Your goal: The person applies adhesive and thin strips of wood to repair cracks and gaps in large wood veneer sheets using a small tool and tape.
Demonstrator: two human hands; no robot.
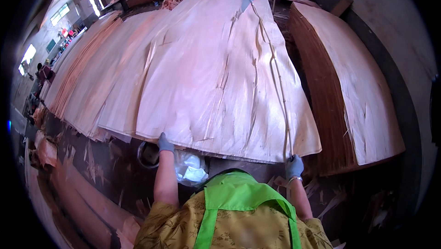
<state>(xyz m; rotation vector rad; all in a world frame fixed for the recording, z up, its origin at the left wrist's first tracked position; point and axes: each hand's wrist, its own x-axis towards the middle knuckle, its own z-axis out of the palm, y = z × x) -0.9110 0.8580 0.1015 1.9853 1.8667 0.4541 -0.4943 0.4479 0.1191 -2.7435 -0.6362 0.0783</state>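
A large pale wood veneer sheet (pixel 193 74) lies on top of a broad stack in front of me, with splits and ripples along its right half. My left hand (pixel 166 143), in a grey glove, is closed on the sheet's near edge, left of its middle. At the near right edge, my right hand (pixel 294 166), also gloved, is closed around the lower end of a long thin stick (pixel 284 104). This stick runs up over the sheet toward its far end. The fingertips of both hands are partly hidden.
More veneer stacks (pixel 105 74) overlap at the left. Another tall stack (pixel 363 93) stands at the right, across a narrow gap. Below the near edge are a white plastic bag (pixel 189 168) and a round dark container (pixel 148 154). Veneer scraps (pixel 94 166) litter the floor.
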